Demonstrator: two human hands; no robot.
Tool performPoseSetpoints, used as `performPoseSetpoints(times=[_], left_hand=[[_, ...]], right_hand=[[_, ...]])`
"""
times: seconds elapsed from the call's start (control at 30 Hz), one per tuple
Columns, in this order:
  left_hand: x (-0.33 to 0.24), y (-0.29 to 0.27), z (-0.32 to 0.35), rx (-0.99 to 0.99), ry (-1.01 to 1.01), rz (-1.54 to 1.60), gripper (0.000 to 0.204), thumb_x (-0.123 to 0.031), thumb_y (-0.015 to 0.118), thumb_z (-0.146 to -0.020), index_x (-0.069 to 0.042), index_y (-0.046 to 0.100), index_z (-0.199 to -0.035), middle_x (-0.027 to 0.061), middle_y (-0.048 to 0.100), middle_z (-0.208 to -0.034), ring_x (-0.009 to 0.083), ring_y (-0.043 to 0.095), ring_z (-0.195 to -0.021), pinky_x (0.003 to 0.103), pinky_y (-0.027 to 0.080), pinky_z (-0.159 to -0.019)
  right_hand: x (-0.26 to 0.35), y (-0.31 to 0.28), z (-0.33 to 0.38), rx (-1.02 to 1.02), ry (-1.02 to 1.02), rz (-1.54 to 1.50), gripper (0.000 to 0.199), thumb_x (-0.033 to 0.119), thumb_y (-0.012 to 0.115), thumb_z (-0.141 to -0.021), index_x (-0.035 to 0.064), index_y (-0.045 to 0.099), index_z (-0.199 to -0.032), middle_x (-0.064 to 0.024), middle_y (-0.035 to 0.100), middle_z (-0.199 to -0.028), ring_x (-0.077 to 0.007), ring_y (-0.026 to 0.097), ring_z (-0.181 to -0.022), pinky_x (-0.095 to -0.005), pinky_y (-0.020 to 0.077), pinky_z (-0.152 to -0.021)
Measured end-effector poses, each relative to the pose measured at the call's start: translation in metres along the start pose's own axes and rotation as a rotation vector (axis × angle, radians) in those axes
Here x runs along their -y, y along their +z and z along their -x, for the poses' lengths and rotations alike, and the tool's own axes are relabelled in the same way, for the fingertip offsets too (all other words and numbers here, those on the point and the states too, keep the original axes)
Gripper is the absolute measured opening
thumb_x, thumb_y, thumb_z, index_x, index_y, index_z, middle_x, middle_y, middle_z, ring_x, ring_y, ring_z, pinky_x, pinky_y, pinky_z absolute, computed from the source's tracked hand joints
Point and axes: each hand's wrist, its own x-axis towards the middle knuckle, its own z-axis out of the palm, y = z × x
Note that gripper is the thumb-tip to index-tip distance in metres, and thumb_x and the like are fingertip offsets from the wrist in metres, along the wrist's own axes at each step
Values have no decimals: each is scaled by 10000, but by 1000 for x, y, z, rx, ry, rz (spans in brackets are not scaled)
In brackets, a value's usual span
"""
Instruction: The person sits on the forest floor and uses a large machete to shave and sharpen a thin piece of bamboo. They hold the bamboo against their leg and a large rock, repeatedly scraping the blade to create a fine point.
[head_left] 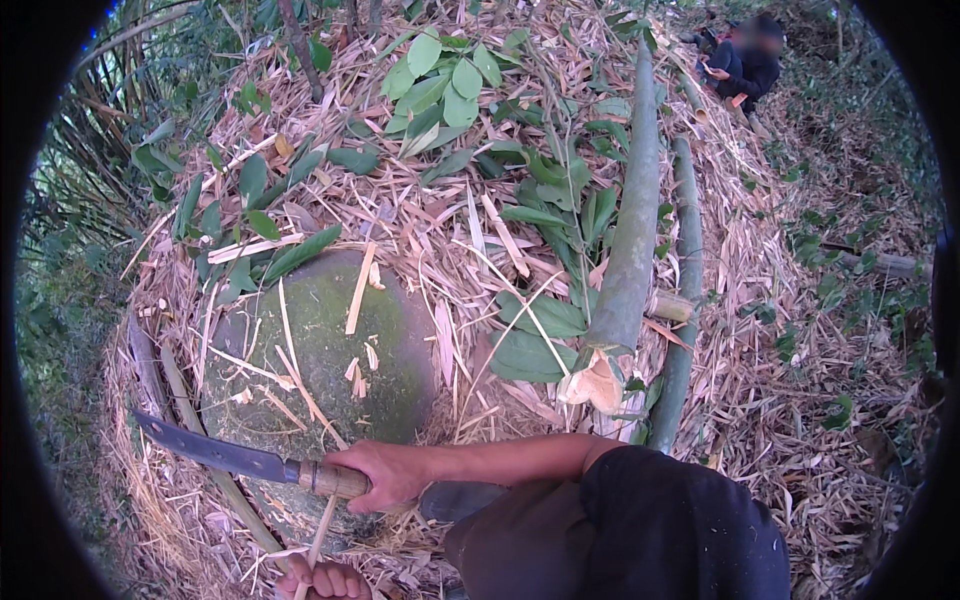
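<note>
The right hand (392,473) reaches across from a dark sleeve (660,530), its fingers clenched round the wooden handle (340,481) of a long knife. The dark blade (215,454) juts out to the left, past the thumb side of the fist, over the near-left part of a big mossy stone (385,370).

Below it, at the lower edge, the left hand (335,580) grips a thin pale strip (321,533) — the strip passes through the curled fingers and slants up to the knife's handle, just left of the right fist. Whether it touches the handle I can't tell from here, nor whether it runs on beneath it.

Slivers and shavings (361,290) lie scattered over the stone, beyond both hands. Off to the right, well apart from the fingers, a thick green pole (632,220) lies with its pale cut end (597,383) facing this way — a thinner pole (688,270) beside it. Green leaves (545,335) and dry litter (740,400) spread around, and another person (745,70) sits far back at the right.
</note>
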Motion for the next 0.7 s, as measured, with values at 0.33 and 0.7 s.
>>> performPoseSetpoints(times=[0.33,0.7], left_hand=[[-6,16,7,9,129,-42,284,-210,390,-1041,-130,421,-770,-45,254,-499,87,210,-411,284,203,-377],[-28,3,-17,316,350,-150,497,-132,600,-874,54,525,-1329,-4,490,-742,131,489,-694,232,396,-628]], right_hand=[[2,-1,7,64,64,-165,478,201,744,-780,-17,569,-1167,-102,691,-932,-215,653,-804,-352,532,-757],[5,-6,-3,-296,260,-309,403,131,743,-868,22,557,-1209,-28,606,-951,-120,595,-829,-317,526,-733]])
